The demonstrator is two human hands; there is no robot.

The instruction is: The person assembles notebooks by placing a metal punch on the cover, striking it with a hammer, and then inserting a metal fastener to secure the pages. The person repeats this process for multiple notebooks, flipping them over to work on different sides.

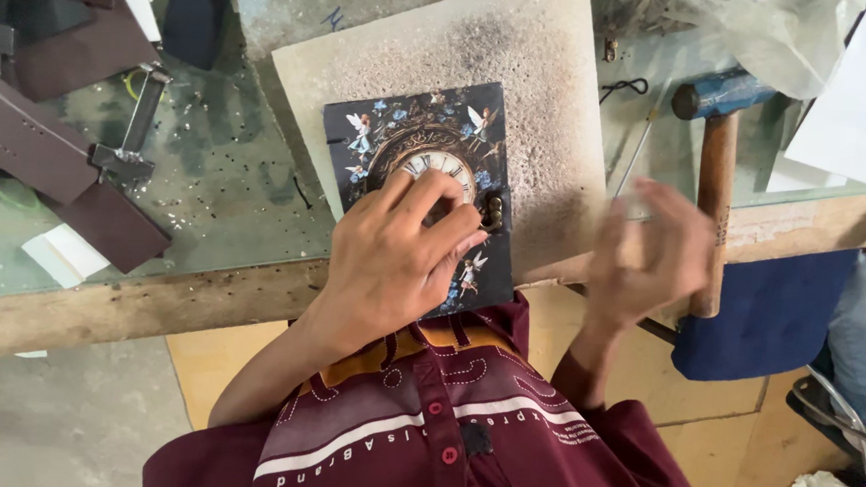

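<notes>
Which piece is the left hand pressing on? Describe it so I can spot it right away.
Start at the pale, speckled board lying on the glass-topped workbench. On its near part lies a dark rectangular cover, with the left hand flat on it. Unlike the plain brown leather pieces further left, it is printed with a clock face, blue flowers and small winged figures.
</notes>
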